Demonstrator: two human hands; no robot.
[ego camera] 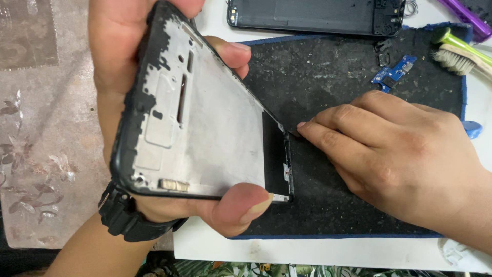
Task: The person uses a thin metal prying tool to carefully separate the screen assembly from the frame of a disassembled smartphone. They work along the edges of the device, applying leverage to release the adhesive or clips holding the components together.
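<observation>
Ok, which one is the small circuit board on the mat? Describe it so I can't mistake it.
Start from the black work mat with the blue edge that covers the white table. Go to its far right corner, beyond the right hand, just left of the brush with the green handle. The small circuit board lies there: it is the only bright blue piece, beside a few tiny dark parts.
</observation>
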